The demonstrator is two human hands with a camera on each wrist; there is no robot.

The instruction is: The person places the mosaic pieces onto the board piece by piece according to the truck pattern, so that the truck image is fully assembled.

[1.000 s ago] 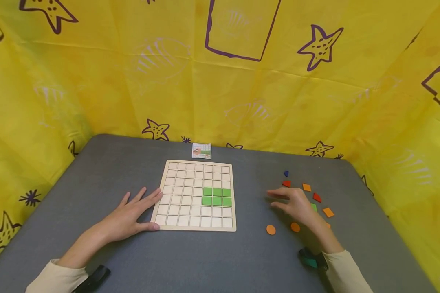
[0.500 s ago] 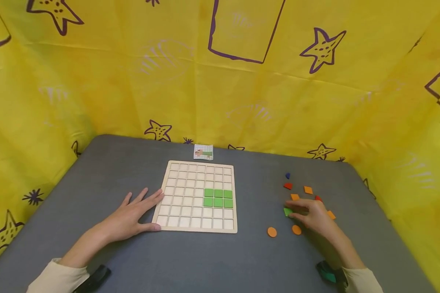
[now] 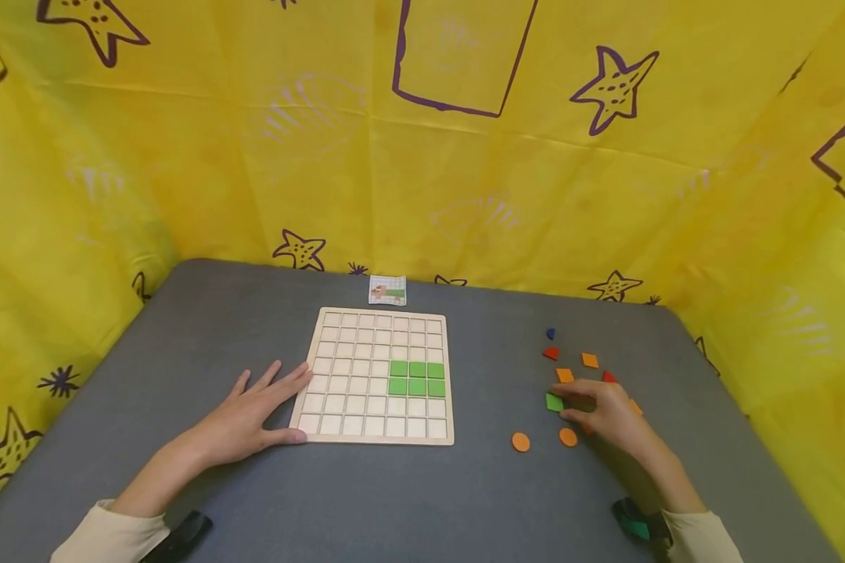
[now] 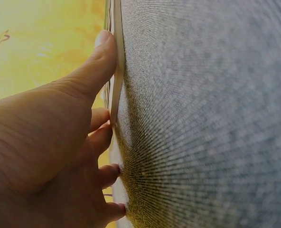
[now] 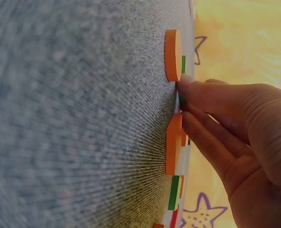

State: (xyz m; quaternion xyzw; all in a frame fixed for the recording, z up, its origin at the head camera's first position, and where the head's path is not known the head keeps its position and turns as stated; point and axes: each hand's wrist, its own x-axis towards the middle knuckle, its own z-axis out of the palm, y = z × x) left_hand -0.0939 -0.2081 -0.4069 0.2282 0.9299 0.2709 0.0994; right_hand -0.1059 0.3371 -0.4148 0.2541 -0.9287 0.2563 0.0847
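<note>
A wooden grid board (image 3: 352,383) lies on the table with several green square tiles (image 3: 417,378) set in its right-hand cells. At its left side rests my left hand (image 3: 249,418), fingers spread, fingertips on the left edge and thumb by the near corner. In the left wrist view the thumb (image 4: 101,59) touches the board's rim (image 4: 117,71). To the right of the board, my right hand (image 3: 609,410) pinches a loose green square tile (image 3: 554,402) between thumb and fingers, low over the table. The right wrist view shows the thumb partly covering that tile (image 5: 183,64).
Around my right hand lie orange discs (image 3: 521,442), orange squares (image 3: 589,360), red pieces (image 3: 551,353) and a small blue piece (image 3: 551,334). A printed pattern card (image 3: 387,290) lies beyond the board. Yellow cloth (image 3: 422,172) hangs behind the grey table (image 3: 366,500).
My right hand has drawn back to the right from its outstretched position, and its thumb and fingers have come to the green tile. The left hand stays on the board.
</note>
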